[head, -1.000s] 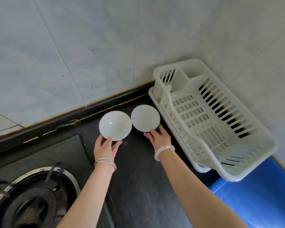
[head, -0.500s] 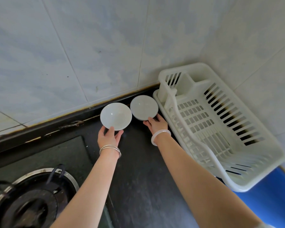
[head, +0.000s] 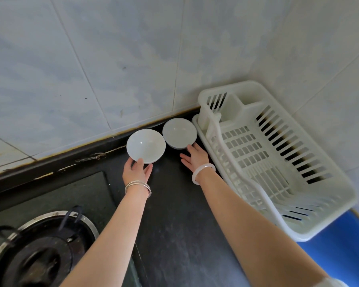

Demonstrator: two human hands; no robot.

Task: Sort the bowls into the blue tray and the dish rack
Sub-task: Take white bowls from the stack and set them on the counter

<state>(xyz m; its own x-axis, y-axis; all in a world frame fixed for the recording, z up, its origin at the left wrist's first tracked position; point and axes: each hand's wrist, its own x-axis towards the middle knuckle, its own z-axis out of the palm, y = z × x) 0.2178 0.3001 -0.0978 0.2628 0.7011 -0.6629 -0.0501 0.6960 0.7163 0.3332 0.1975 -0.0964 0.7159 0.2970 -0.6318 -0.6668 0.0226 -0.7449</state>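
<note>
Counter-set now, both bowls (head: pixel 146 146) (head: pixel 179 133): left hand (head: pixel 135 170) grips one, right hand (head: pixel 196 157) opened.

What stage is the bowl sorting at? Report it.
Done: nothing visible; the dish rack is empty and no bowl shows on the visible part of the blue tray. In hand: the left hand touches the left bowl, the right hand the right bowl, both on the counter. Left: placing both bowls.

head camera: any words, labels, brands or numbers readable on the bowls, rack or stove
None. The two white bowls, the dish rack, the stove burner, the wall tiles and the blue tray show no print or label.
</note>
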